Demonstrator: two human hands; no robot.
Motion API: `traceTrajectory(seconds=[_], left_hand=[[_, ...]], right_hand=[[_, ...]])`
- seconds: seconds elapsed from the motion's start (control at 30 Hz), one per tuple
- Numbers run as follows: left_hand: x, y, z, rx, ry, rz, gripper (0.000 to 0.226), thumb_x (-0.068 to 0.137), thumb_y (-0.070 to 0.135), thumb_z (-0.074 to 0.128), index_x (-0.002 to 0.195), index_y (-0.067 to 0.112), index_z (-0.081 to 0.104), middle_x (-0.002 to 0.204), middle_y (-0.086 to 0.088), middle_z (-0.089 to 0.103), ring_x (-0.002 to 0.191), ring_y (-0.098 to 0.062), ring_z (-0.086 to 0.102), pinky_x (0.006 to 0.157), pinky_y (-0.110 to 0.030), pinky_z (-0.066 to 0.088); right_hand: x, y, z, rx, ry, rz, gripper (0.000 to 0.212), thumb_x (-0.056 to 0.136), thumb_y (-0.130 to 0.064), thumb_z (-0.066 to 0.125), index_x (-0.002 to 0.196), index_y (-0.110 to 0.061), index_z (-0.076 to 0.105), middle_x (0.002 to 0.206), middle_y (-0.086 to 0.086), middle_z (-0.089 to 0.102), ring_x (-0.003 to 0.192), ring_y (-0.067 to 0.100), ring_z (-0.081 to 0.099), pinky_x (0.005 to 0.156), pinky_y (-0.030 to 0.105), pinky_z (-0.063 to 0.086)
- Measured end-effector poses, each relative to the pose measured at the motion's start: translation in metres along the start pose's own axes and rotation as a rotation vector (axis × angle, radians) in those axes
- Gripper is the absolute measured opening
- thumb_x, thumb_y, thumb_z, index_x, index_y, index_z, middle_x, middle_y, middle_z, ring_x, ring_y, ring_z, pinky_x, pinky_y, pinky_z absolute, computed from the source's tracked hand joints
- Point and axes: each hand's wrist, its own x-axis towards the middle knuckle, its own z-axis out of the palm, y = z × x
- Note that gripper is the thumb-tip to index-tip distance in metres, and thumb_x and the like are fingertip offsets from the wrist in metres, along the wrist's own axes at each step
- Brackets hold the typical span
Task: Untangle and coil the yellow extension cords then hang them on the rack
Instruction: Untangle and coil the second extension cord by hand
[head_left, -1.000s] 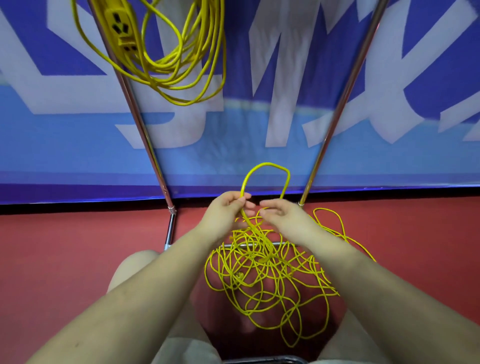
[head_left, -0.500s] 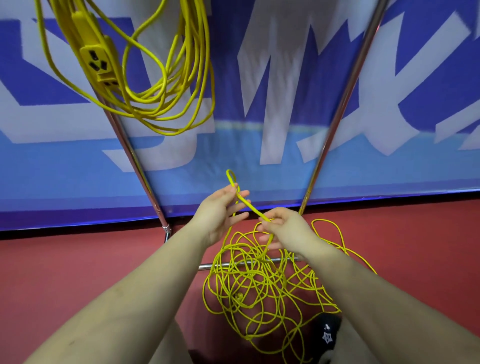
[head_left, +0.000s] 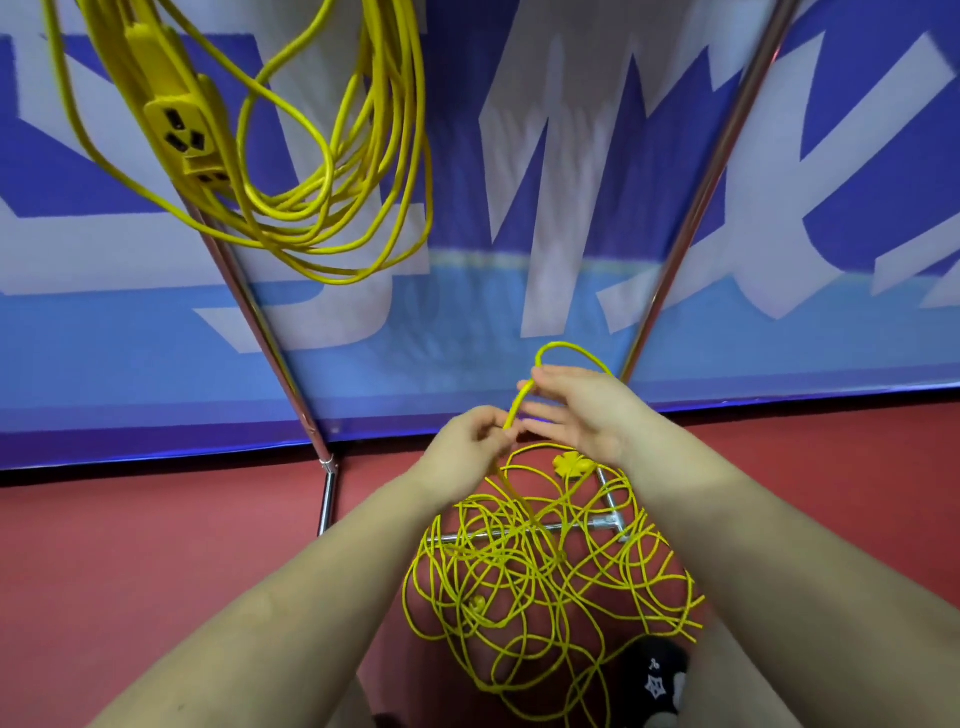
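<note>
The left hand (head_left: 470, 447) is pinching a strand of the tangled yellow extension cord (head_left: 540, 571) between thumb and curled fingers. The right hand (head_left: 582, 410) is sitting just beside it, slightly higher and farther from the camera, with its fingers mostly straight and spread toward the left hand. The strand is rising from the left hand's pinch, passing the right hand's fingertips (head_left: 527, 385) and arching into a small loop (head_left: 566, 349) above the right hand. Whether the right hand is actually gripping that loop is hard to tell, since its far side is dropping behind the hand.

The rest of this cord is lying in a loose heap on the red floor (head_left: 156, 561) directly below both hands, between the forearms, draped over the chrome base bars of the rack (head_left: 328, 499). A small yellow plug-like piece (head_left: 571, 462) is showing in the heap just under the right wrist; its exact shape is too blurred to make out.

A second, coiled yellow cord (head_left: 358, 197) with its socket block (head_left: 182, 124) is hanging at upper left against the rack's left pole, its top cut off by the frame edge. The blue and white banner (head_left: 519, 208) is standing behind. A black shoe (head_left: 657, 680) is partly showing at the bottom right, half hidden by the right forearm.
</note>
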Motion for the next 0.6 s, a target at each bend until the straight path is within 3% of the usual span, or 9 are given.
traceTrajectory(seconds=[0.1,0.2,0.27,0.37,0.47,0.53,0.6], left_hand=[[-0.010,0.013,-0.007,-0.185,0.061,-0.066,0.015,0.098,0.012,0.047,0.089,0.018,0.058,0.076,0.001,0.055,0.065,-0.008,0.052,0.067,-0.033,0.050],[-0.023,0.024,-0.017,-0.272,0.114,-0.089,0.015,0.099,0.015,0.045,0.091,0.018,0.058,0.075,0.003,0.054,0.062,-0.005,0.054,0.060,-0.031,0.054],[-0.033,0.030,-0.022,-0.329,0.138,-0.100,0.014,0.099,0.015,0.046,0.091,0.017,0.057,0.075,0.003,0.054,0.059,-0.004,0.056,0.057,-0.031,0.055],[-0.049,0.038,-0.023,-0.476,0.181,-0.109,0.013,0.098,0.014,0.046,0.093,0.015,0.058,0.078,0.002,0.056,0.067,-0.009,0.057,0.056,-0.032,0.057],[-0.059,0.037,-0.024,-0.590,0.194,-0.084,0.013,0.099,0.018,0.044,0.099,0.016,0.057,0.092,-0.002,0.061,0.083,-0.014,0.060,0.066,-0.032,0.057],[-0.064,0.029,-0.022,-0.462,0.148,-0.096,0.019,0.100,0.026,0.040,0.111,0.021,0.055,0.103,0.000,0.063,0.096,-0.014,0.059,0.079,-0.032,0.052],[-0.068,0.015,-0.015,-0.243,0.071,-0.110,0.024,0.100,0.031,0.038,0.117,0.025,0.054,0.113,0.002,0.063,0.107,-0.014,0.056,0.089,-0.032,0.045]], right_hand=[[-0.012,0.025,-0.004,-0.607,-0.021,-0.130,0.036,0.090,-0.018,0.059,0.125,-0.011,0.052,0.108,0.007,0.063,0.101,0.018,0.060,0.089,0.028,0.044],[-0.024,0.061,-0.012,-1.013,-0.151,-0.186,0.034,0.085,-0.016,0.066,0.118,-0.009,0.059,0.099,0.004,0.064,0.094,0.014,0.061,0.092,0.029,0.046],[-0.031,0.078,-0.015,-1.135,-0.145,-0.295,0.025,0.084,-0.016,0.066,0.108,-0.014,0.062,0.091,-0.003,0.059,0.087,0.010,0.057,0.091,0.031,0.048],[-0.044,0.082,-0.009,-1.143,-0.076,-0.452,0.012,0.085,-0.015,0.064,0.095,-0.020,0.062,0.078,-0.007,0.058,0.076,0.011,0.056,0.081,0.032,0.048],[-0.052,0.073,-0.002,-1.059,-0.045,-0.506,0.007,0.087,-0.013,0.061,0.091,-0.018,0.064,0.066,-0.010,0.057,0.070,0.013,0.059,0.075,0.031,0.047],[-0.056,0.064,0.001,-0.916,-0.037,-0.480,0.010,0.088,-0.009,0.058,0.090,-0.018,0.061,0.069,-0.007,0.060,0.060,0.006,0.062,0.071,0.028,0.050],[-0.059,0.053,0.005,-0.634,-0.022,-0.413,0.009,0.091,-0.003,0.054,0.090,-0.011,0.057,0.078,0.006,0.062,0.049,-0.002,0.061,0.059,0.017,0.052]])
